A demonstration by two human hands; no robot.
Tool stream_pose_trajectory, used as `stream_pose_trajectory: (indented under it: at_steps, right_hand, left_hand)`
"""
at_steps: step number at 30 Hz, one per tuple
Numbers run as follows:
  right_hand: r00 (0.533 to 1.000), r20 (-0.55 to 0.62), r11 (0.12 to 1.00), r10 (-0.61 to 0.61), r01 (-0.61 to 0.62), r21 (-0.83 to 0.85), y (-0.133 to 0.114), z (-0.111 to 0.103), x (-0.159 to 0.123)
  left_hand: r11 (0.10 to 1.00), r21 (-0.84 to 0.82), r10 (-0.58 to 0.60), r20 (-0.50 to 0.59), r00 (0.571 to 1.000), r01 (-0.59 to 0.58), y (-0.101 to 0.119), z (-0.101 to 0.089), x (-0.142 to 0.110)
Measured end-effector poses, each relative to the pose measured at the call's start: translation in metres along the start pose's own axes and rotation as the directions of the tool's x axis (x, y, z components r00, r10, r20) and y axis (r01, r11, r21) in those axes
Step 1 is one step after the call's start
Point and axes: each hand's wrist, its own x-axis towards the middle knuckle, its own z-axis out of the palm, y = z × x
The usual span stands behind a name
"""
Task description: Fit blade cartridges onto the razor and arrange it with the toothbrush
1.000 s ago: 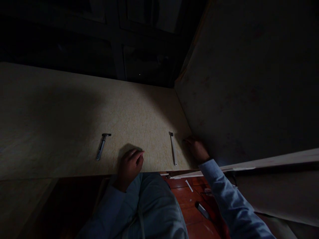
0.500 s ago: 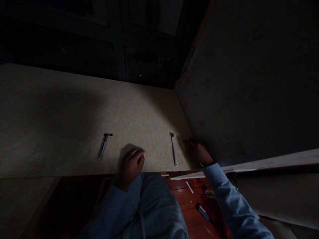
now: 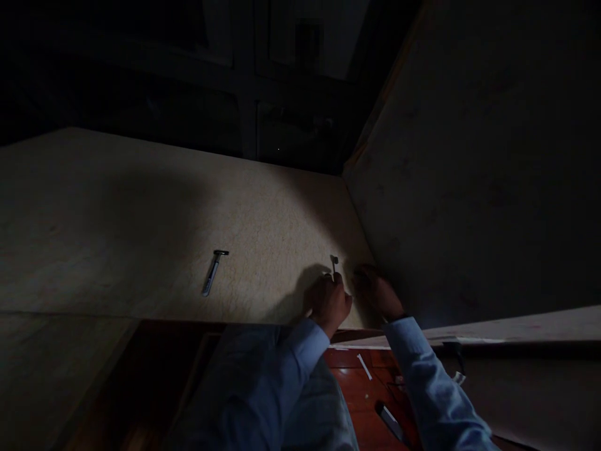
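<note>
My left hand (image 3: 328, 304) is closed over the handle of a toothbrush (image 3: 334, 260) near the tabletop's front edge. Only the brush's dark head and thin neck show beyond the fingers. Just to its right, my right hand (image 3: 378, 294) rests low by the wall, its fingers bent together in deep shadow. Whatever they may hold cannot be made out. A razor (image 3: 211, 275) with a dark head and grey handle lies on the table (image 3: 263, 219), well to the left of both hands.
A patterned wall (image 3: 469, 219) borders the table on the right. Dark panels (image 3: 244, 81) stand behind it. Below the front edge, a white strip (image 3: 364, 367) and a dark, pale-topped object (image 3: 391, 421) lie on the reddish floor (image 3: 345, 376).
My left hand has moved right, from bare tabletop onto the toothbrush, covering its handle. My right hand stays by the wall. The view has shifted slightly, and the razor lies where it was.
</note>
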Motion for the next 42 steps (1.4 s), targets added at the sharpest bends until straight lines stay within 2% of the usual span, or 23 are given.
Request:
stream_pose_trajectory:
  at_steps: [4, 8, 12, 16, 19, 22, 24, 28, 33, 42]
  right_hand:
    - [0.998, -0.004, 0.998, -0.060, 0.060, 0.004, -0.004, 0.003, 0.003]
    - [0.985, -0.053, 0.985, -0.163, 0.165, 0.047, -0.029, 0.016, -0.003]
    - [0.971, -0.078, 0.969, -0.228, 0.234, 0.082, -0.075, 0.038, -0.007]
    - [0.958, -0.027, 0.943, -0.286, 0.286, 0.169, -0.126, 0.065, -0.001]
    - [0.945, 0.015, 0.921, -0.326, 0.314, 0.232, -0.159, 0.084, 0.007]
    - [0.929, 0.036, 0.901, -0.368, 0.347, 0.261, -0.184, 0.100, 0.014]
    - [0.925, 0.033, 0.897, -0.378, 0.357, 0.259, -0.195, 0.107, 0.017]
    - [0.927, -0.006, 0.896, -0.376, 0.365, 0.255, -0.203, 0.114, 0.022]
    - [0.916, -0.070, 0.886, -0.396, 0.401, 0.234, -0.205, 0.120, 0.024]
    - [0.910, -0.087, 0.878, -0.407, 0.415, 0.240, -0.205, 0.123, 0.024]
  left_hand:
    - [0.999, 0.017, -0.034, 0.050, 0.998, 0.033, -0.009, -0.003, 0.006]
    - [0.993, 0.070, -0.095, 0.025, 0.995, 0.093, -0.040, -0.026, -0.007]
    - [0.965, 0.162, -0.200, -0.063, 0.978, 0.208, -0.084, -0.055, -0.032]
    - [0.898, 0.250, -0.305, -0.238, 0.922, 0.362, -0.142, -0.076, -0.060]
    - [0.897, 0.241, -0.287, -0.322, 0.902, 0.371, -0.180, -0.082, -0.077]
    - [0.915, 0.202, -0.254, -0.379, 0.890, 0.348, -0.203, -0.082, -0.088]
    - [0.931, 0.184, -0.227, -0.389, 0.893, 0.317, -0.208, -0.079, -0.091]
    - [0.945, 0.185, -0.179, -0.391, 0.903, 0.268, -0.203, -0.069, -0.092]
    - [0.955, 0.179, -0.127, -0.477, 0.869, 0.238, -0.197, -0.056, -0.091]
    - [0.940, 0.177, -0.191, -0.438, 0.878, 0.292, -0.190, -0.059, -0.088]
